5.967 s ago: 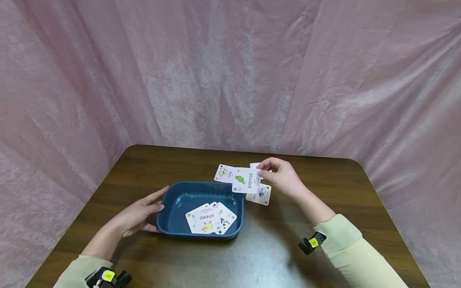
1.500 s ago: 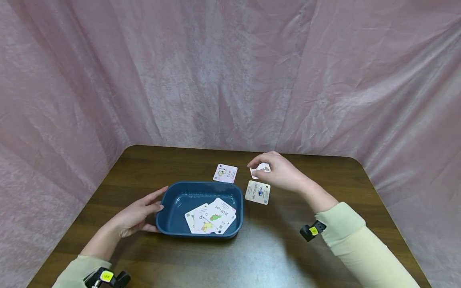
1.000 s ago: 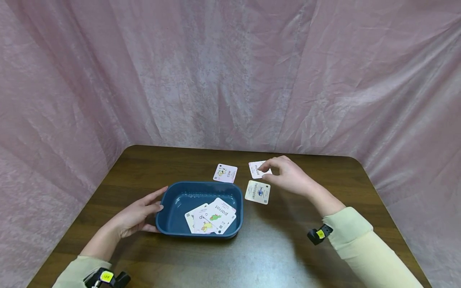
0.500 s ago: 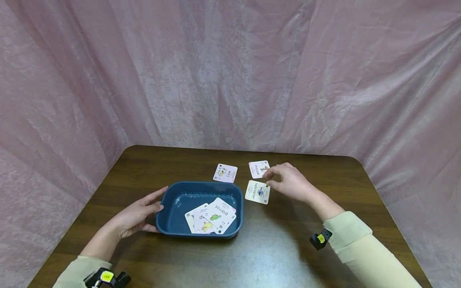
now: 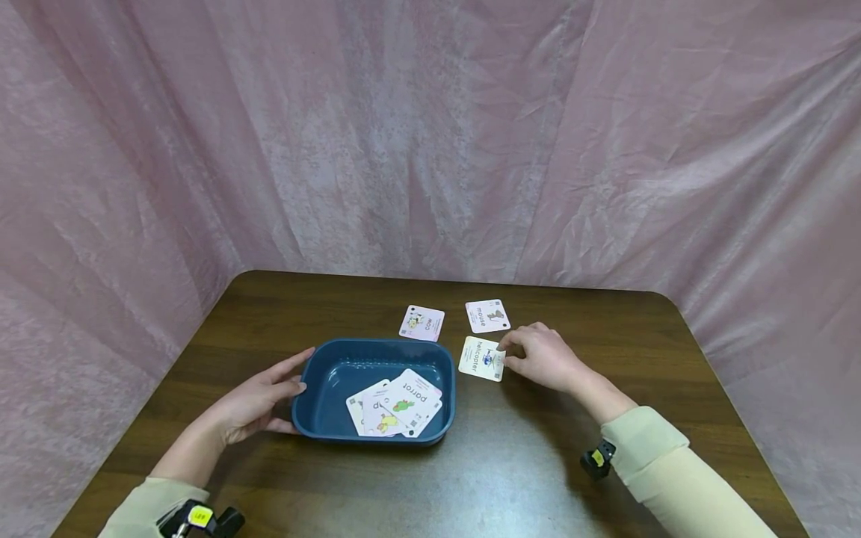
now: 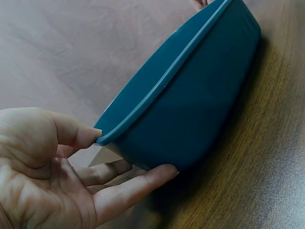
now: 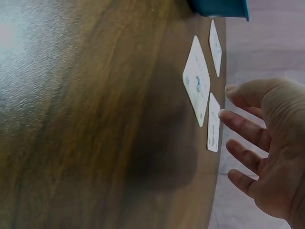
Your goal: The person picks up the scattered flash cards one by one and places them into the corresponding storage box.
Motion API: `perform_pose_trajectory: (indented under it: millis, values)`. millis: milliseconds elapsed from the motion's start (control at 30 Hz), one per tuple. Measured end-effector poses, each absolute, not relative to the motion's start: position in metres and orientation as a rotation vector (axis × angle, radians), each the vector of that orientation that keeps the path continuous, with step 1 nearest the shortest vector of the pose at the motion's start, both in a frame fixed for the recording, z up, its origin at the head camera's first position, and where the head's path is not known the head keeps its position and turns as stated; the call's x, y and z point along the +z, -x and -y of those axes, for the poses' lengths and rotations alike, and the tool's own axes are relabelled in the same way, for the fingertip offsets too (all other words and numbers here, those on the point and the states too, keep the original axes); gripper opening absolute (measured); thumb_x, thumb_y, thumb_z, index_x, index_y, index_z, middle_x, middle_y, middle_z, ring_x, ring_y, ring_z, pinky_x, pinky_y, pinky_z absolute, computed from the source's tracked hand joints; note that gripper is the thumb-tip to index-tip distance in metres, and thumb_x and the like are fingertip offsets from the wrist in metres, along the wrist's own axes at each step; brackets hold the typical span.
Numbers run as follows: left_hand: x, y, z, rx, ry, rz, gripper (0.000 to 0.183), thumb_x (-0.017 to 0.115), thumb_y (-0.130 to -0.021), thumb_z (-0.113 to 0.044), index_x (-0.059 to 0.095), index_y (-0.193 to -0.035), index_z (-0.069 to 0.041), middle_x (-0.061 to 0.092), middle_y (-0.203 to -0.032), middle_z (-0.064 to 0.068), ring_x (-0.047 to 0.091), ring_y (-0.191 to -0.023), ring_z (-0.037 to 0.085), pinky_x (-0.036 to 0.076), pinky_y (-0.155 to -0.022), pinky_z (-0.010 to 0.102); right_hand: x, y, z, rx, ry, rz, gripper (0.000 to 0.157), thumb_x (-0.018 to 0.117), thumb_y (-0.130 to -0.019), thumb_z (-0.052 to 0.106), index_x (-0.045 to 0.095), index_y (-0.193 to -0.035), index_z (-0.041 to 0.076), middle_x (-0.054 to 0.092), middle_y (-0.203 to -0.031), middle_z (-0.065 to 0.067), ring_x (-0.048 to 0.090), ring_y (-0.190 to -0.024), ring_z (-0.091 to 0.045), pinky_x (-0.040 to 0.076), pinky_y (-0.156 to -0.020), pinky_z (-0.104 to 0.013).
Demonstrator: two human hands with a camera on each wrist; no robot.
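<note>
Thumb and fingers of my left hand [image 5: 262, 400] touch the left end of a blue tray [image 5: 336, 433]. In the left wrist view the thumb tip meets the tray's rim, with extended fingers against its lower wall. My right hand [image 5: 545, 360] is over the right edge of the helicopter card [image 5: 476, 357], thumb and forefinger apart, nothing between them. Behind it lies the mouse card [image 5: 487, 317]; the cow card [image 5: 421, 323] lies behind the tray. Several cards overlap inside the tray, the parrot card [image 5: 412, 396] on top, partly covering a card with a yellow animal [image 5: 385, 423].
The brown wooden table [image 5: 511, 478] has a pink curtain [image 5: 430, 149] hanging behind and around it. Light glares off the table's front middle. A black wrist camera [image 5: 597, 459] sits at the right cuff, another [image 5: 202, 517] at the left.
The parrot card went from my right hand into the tray, onto the sheep card. Since then my right hand has moved off the mouse card, toward me, to the helicopter card. My left hand stays put.
</note>
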State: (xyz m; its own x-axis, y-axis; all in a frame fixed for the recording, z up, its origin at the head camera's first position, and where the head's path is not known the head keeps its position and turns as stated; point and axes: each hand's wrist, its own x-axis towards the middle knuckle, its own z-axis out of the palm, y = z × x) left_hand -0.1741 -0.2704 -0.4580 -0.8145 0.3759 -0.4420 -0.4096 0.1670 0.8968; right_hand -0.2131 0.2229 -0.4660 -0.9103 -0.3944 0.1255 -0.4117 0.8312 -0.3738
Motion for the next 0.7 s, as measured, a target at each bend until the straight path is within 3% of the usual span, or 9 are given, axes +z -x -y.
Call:
perform_pose_trajectory:
  millis: [367, 700]
  values:
    - [-0.46, 0.175, 0.271, 1.72, 0.015, -1.84, 0.068, 0.049, -0.109, -0.016, 0.014, -0.166, -0.026, 0.002, -0.167, 0.026, 0.048, -0.13, 0.048, 0.056, -0.085, 0.061, -0.483, 0.208, -0.227, 0.575, -0.638, 2.935, 0.021, 0.081, -0.086, 0.019, 0.076, -0.107, 0.013, 0.072, -0.106, 0.0, 0.058, -0.11, -0.034, 0.044, -0.092, -0.057]
    - [-0.46, 0.175, 0.27, 1.709, 0.016, -1.858, 0.068, 0.05, -0.109, -0.016, 0.014, -0.166, -0.025, 0.001, -0.167, 0.027, 0.046, -0.131, 0.05, 0.056, -0.084, 0.061, -0.491, 0.204, -0.225, 0.483, -0.618, 2.918, 0.029, 0.08, -0.086, 0.025, 0.075, -0.112, 0.013, 0.069, -0.117, -0.005, 0.055, -0.118, -0.039, 0.043, -0.096, -0.059]
